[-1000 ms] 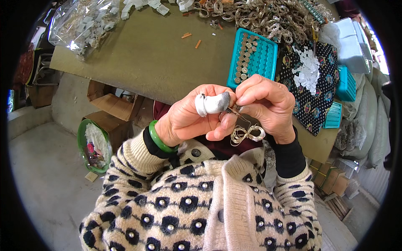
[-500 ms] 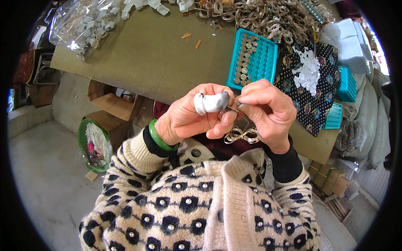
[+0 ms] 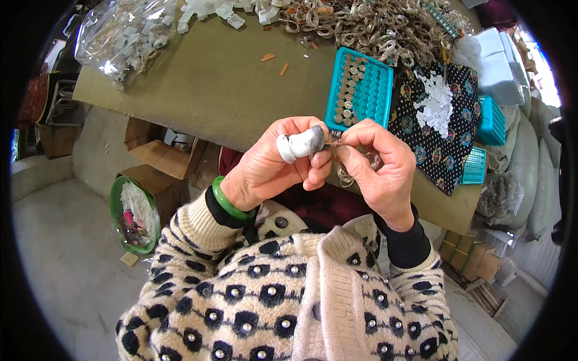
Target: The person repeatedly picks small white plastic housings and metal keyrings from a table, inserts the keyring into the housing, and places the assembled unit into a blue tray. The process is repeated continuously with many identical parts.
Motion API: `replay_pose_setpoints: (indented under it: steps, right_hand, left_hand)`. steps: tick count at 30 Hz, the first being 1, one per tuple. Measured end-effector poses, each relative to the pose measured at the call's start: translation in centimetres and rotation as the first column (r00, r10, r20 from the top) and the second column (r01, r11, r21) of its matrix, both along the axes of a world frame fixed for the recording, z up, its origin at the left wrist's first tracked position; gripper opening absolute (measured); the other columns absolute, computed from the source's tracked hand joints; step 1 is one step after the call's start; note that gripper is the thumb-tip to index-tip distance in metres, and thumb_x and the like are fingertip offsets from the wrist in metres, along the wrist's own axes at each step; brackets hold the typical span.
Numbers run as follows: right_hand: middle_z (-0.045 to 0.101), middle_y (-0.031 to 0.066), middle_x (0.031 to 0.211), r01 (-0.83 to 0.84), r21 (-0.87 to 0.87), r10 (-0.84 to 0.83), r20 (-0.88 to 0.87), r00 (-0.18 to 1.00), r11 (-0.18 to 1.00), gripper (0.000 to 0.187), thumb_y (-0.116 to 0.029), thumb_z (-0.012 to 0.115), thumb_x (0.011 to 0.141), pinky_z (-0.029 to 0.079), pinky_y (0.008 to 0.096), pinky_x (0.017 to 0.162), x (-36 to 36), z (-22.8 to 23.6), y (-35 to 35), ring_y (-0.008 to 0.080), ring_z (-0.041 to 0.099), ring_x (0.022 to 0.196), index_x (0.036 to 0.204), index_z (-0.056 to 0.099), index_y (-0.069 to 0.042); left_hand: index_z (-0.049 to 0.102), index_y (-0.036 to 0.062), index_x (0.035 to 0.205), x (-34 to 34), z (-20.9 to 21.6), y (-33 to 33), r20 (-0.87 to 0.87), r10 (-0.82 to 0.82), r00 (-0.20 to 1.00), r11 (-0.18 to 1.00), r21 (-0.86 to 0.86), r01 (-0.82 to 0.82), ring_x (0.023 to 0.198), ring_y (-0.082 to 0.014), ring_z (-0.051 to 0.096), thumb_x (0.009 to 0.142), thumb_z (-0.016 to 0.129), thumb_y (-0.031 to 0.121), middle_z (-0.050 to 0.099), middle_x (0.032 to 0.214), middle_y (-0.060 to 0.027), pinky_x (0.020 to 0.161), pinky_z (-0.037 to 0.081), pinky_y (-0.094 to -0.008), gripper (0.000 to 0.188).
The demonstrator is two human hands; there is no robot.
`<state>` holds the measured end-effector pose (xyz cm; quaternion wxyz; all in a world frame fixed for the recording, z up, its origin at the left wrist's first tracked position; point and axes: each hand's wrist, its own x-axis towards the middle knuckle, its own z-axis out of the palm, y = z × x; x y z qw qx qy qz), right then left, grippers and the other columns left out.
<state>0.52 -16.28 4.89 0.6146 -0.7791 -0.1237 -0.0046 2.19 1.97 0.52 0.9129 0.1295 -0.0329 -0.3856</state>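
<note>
In front of my chest, just short of the table's near edge, both hands meet. My left hand point(image 3: 256, 165) is closed, its thumb in a white finger cover point(image 3: 296, 145) with a grey tip. It pinches a small dark piece, mostly hidden by the thumb; a bit of coiled metal shows beside it. My right hand point(image 3: 388, 174) pinches thin wire against that piece. A looped bundle of clear-coated wire point(image 3: 374, 161) hangs by the right fingers, partly hidden behind them. Beyond the hands, a teal tray point(image 3: 378, 87) holds rows of round metal discs point(image 3: 348, 96) on its left side.
A patterned dark cloth point(image 3: 442, 159) bears white plastic pieces point(image 3: 435, 102). Wire bundles point(image 3: 385, 30) heap at the back of the table point(image 3: 198, 90). A clear bag point(image 3: 123, 42) of white pieces lies at the far left. Teal baskets point(image 3: 492, 120) stand at right, a green basin point(image 3: 115, 207) on the floor.
My right hand has shifted slightly left, and the wire bundle has gone from hanging below the fingers to partly behind them. The coiled metal now shows between my hands.
</note>
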Motion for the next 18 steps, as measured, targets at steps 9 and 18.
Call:
replay_pose_setpoints:
  steps: [9, 18]
  right_hand:
    - [0.061, 0.0038, 0.079, -0.091, 0.338, 0.177, -0.233, 0.956, 0.937, 0.009, 0.005, 0.059, 0.081, 0.043, 0.0228, 0.061, 0.5, 0.5, 0.2, 0.0094, 0.055, 0.068, 0.076, 0.054, -0.001]
    - [0.061, 0.0118, 0.083, 0.027, -0.210, 0.038, 0.299, 0.954, 0.977, 0.016, 0.007, 0.069, 0.081, 0.050, 0.0306, 0.065, -0.8, 1.9, 2.7, 0.0251, 0.063, 0.072, 0.093, 0.060, 0.000]
  left_hand:
    - [0.059, 0.0060, 0.098, -0.4, 0.0, 0.4, 0.004, 0.003, 1.000, 0.999, -0.034, -0.003, 0.059, -0.0155, 0.055, 0.092, 0.067, 0.030, 0.058, 0.077, -0.0041, 0.049, 0.043, -0.0277, 0.026]
    - [0.060, 0.0052, 0.096, -0.8, 0.3, 1.5, 0.036, 0.042, 0.998, 0.998, 0.034, -0.043, 0.050, -0.0155, 0.053, 0.092, 0.067, 0.031, 0.059, 0.072, -0.0050, 0.047, 0.041, -0.0272, 0.027]
